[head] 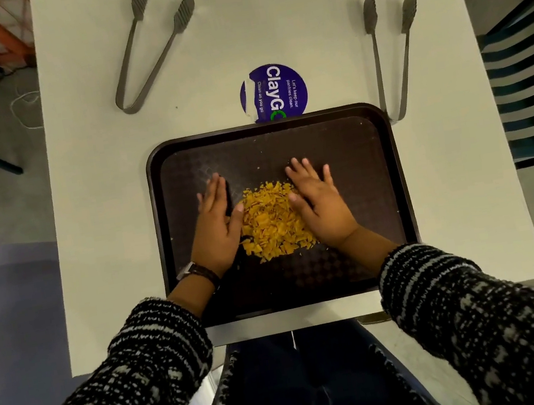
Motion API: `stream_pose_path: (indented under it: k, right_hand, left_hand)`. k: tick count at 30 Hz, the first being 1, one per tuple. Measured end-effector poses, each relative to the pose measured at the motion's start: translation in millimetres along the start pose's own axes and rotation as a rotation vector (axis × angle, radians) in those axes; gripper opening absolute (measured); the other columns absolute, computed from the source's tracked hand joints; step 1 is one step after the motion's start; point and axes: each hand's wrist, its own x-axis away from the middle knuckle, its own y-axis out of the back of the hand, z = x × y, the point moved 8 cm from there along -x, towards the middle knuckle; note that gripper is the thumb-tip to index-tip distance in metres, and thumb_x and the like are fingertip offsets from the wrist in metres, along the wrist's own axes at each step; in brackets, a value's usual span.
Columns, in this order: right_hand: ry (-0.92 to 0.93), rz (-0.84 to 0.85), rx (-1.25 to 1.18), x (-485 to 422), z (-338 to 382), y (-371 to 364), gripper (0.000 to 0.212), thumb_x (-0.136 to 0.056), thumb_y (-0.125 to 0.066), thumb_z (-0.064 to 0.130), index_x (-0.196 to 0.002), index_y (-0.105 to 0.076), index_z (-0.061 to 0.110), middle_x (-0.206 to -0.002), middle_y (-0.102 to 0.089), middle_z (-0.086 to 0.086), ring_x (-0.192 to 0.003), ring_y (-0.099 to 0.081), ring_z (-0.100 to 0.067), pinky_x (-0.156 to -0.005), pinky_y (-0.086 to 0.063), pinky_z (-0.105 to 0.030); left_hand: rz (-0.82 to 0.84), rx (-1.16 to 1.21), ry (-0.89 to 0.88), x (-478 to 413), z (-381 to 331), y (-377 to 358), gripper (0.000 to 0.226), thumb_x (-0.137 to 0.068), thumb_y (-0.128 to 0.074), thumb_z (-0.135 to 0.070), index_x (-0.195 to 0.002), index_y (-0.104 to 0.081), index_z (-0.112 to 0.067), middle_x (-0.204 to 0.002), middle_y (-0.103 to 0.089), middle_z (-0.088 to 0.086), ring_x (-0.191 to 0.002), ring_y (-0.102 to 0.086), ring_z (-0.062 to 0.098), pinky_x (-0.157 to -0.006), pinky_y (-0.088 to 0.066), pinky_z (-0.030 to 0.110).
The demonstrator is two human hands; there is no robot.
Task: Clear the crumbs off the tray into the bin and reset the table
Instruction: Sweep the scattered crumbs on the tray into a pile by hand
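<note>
A dark brown tray (388,163) lies on the white table (106,226) right in front of me. A heap of yellow-orange crumbs (270,221) sits in the tray's middle. My left hand (217,225) stands on edge against the heap's left side, fingers straight and together. My right hand (319,204) rests palm down against the heap's right side, fingers spread. Neither hand holds anything. No bin is in view.
Two metal tongs lie on the table: one (149,50) at the far left, one (392,55) at the far right, its bend touching the tray's corner. A round purple sticker (276,91) sits behind the tray. A slatted chair (532,86) stands to the right.
</note>
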Motion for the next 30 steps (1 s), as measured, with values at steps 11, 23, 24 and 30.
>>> stream_pose_path:
  k: [11, 23, 24, 30]
  right_hand:
    - [-0.053, -0.175, -0.086, 37, 3, 2, 0.053, -0.096, -0.025, 0.037, -0.14, -0.039, 0.012, -0.15, -0.034, -0.007, -0.143, -0.018, -0.014, -0.118, 0.004, -0.026]
    - [-0.113, -0.201, -0.078, 39, 18, -35, 0.058, -0.097, -0.024, 0.042, -0.145, -0.027, 0.009, -0.155, -0.021, -0.01, -0.145, -0.007, -0.014, -0.116, 0.013, -0.026]
    - [-0.096, -0.185, -0.103, 35, 24, -39, 0.059, -0.097, -0.024, 0.042, -0.145, -0.026, 0.009, -0.156, -0.02, -0.01, -0.145, -0.008, -0.013, -0.117, 0.012, -0.025]
    - [-0.108, -0.24, -0.166, 41, 17, -19, 0.054, -0.097, -0.026, 0.035, -0.144, -0.028, 0.01, -0.156, -0.019, -0.008, -0.145, -0.012, -0.013, -0.117, 0.008, -0.021]
  left_hand:
    - [0.118, -0.039, -0.201, 17, -38, -45, 0.064, -0.092, -0.022, -0.042, -0.146, -0.016, -0.009, -0.156, -0.014, 0.007, -0.144, -0.006, 0.014, -0.114, 0.013, 0.016]
    - [0.009, 0.045, -0.088, 54, -4, -17, 0.065, -0.091, -0.028, -0.043, -0.145, -0.006, -0.015, -0.155, -0.007, 0.0, -0.144, 0.001, 0.005, -0.118, 0.009, 0.025]
    - [0.037, 0.023, -0.104, 58, -3, -20, 0.068, -0.09, -0.031, -0.045, -0.144, -0.004, -0.014, -0.155, -0.005, -0.001, -0.143, 0.003, 0.004, -0.118, 0.01, 0.024]
    - [0.197, -0.37, -0.196, 66, 8, -42, 0.113, -0.071, -0.046, -0.073, -0.144, 0.021, -0.018, -0.155, 0.011, 0.008, -0.143, 0.021, 0.011, -0.115, 0.02, 0.034]
